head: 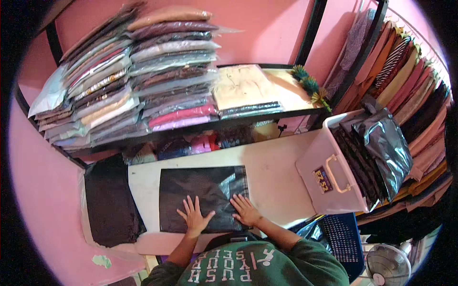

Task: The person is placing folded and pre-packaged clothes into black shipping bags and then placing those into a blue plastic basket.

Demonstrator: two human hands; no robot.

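Note:
A flat, dark rectangular plastic package [200, 186] lies on the pale table before me. My left hand [195, 216] rests with spread fingers on its lower middle, palm down. On its lower right part lies my right hand [246, 211], fingers apart and also flat. The package's right edge looks creased and shiny. Left of it, a black folded cloth [111, 200] lies across the table's left end, over clear plastic. Neither hand is closed around anything.
Stacks of plastic-wrapped folded garments [171, 78] fill a black-framed shelf [250, 119] behind the table. At right stands a white plastic bin [307, 178] of dark packages, above a blue basket [343, 243]. Clothes [397, 85] hang beyond. A fan [388, 266] is at lower right.

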